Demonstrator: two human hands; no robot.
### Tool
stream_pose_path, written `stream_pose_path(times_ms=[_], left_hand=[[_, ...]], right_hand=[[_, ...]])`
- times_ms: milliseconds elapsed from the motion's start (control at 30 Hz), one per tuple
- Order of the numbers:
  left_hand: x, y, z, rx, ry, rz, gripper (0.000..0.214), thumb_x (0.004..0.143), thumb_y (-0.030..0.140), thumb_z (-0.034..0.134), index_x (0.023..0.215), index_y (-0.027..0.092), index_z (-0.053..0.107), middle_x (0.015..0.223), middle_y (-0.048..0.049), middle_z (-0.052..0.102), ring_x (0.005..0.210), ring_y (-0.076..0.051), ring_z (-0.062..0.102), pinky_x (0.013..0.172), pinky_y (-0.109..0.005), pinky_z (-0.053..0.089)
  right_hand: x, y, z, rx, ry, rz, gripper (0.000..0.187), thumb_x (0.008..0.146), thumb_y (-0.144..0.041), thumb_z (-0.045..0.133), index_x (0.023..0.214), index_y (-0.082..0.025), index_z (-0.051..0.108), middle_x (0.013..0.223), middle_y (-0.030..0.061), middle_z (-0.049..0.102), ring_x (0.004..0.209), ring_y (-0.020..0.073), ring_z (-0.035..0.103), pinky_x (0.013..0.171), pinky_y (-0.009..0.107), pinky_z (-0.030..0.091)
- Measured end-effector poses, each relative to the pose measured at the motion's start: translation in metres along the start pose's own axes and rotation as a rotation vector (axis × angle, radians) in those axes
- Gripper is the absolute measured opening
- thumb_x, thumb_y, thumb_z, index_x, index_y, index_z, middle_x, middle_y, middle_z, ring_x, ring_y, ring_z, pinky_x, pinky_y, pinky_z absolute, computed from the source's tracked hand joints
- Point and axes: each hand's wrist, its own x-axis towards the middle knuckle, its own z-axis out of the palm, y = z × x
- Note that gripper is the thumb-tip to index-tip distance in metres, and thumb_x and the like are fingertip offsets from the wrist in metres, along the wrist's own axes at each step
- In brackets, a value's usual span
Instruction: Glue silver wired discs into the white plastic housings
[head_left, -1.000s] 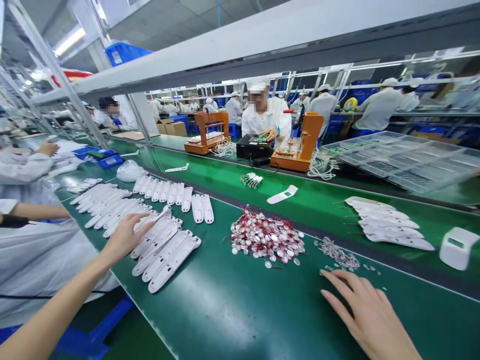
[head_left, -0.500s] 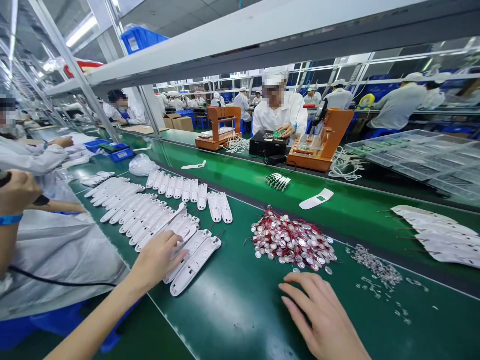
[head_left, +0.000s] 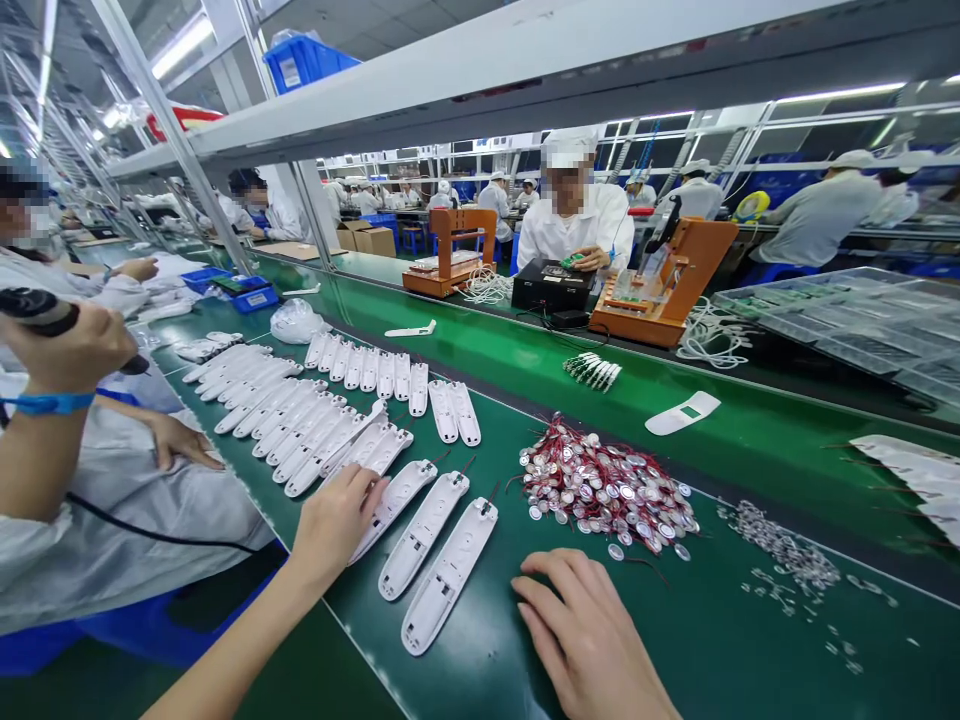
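My left hand rests on the near end of a white plastic housing, fingers curled over it. Two more housings lie just to its right, spread apart on the green belt. My right hand lies flat on the belt with fingers stretched out, holding nothing, just in front of a heap of small round metal discs with red wires. Rows of more white housings stretch away to the left.
A scatter of tiny metal parts lies right of the heap. A co-worker's hand at left grips a black tool. Across the belt a person works at an orange fixture and a black box. Clear trays sit far right.
My left hand has slid along the row of housings toward me, and the nearest housings now lie spread apart. My right hand has moved left across the belt to below the disc heap.
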Motion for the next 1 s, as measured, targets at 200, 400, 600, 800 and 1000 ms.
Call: stream_pose_path(times_ms=[200, 400, 600, 800, 1000], left_hand=[[0.036, -0.032, -0.001, 0.098, -0.035, -0.103, 0.026, 0.089, 0.027, 0.036, 0.089, 0.018, 0.06, 0.093, -0.01, 0.06, 0.09, -0.026, 0.055, 0.063, -0.031, 0.044], [0.043, -0.043, 0.004, 0.112, -0.094, -0.164, 0.025, 0.088, 0.024, 0.034, 0.092, 0.017, 0.058, 0.088, -0.009, 0.061, 0.084, -0.025, 0.057, 0.061, -0.03, 0.042], [0.033, -0.044, 0.003, 0.081, -0.146, -0.153, 0.024, 0.088, 0.024, 0.037, 0.082, 0.02, 0.06, 0.084, -0.0048, 0.064, 0.076, -0.021, 0.059, 0.057, -0.028, 0.04], [0.047, -0.068, 0.003, 0.108, -0.061, -0.278, 0.037, 0.09, 0.034, 0.03, 0.103, 0.016, 0.06, 0.108, -0.0118, 0.058, 0.097, -0.027, 0.055, 0.07, -0.033, 0.045], [0.068, -0.121, 0.02, 0.113, -0.08, -0.331, 0.056, 0.088, 0.046, 0.031, 0.131, 0.013, 0.042, 0.136, -0.0188, 0.038, 0.123, -0.038, 0.035, 0.095, -0.053, 0.032]], right_hand=[[0.029, -0.03, 0.023, 0.0, -0.317, -0.071, 0.048, 0.091, -0.05, 0.04, 0.131, -0.024, 0.042, 0.138, 0.0037, 0.037, 0.12, 0.0304, 0.038, 0.093, 0.05, 0.039], [0.045, -0.039, 0.045, 0.094, -0.511, -0.099, 0.059, 0.093, -0.057, 0.026, 0.14, -0.022, 0.027, 0.146, 0.0028, 0.014, 0.133, 0.0315, 0.016, 0.102, 0.06, 0.024], [0.047, -0.039, 0.05, 0.096, -0.521, -0.083, 0.058, 0.093, -0.056, 0.027, 0.139, -0.021, 0.028, 0.146, 0.0051, 0.018, 0.133, 0.0301, 0.014, 0.103, 0.06, 0.022], [0.055, -0.041, 0.058, 0.029, -0.446, -0.001, 0.062, 0.09, -0.056, 0.039, 0.139, -0.018, 0.029, 0.145, 0.0084, 0.019, 0.132, 0.0324, 0.017, 0.102, 0.061, 0.023], [0.07, -0.046, 0.074, 0.013, -0.376, 0.034, 0.06, 0.092, -0.053, 0.035, 0.139, -0.016, 0.029, 0.145, 0.0089, 0.021, 0.132, 0.0316, 0.019, 0.102, 0.057, 0.028]])
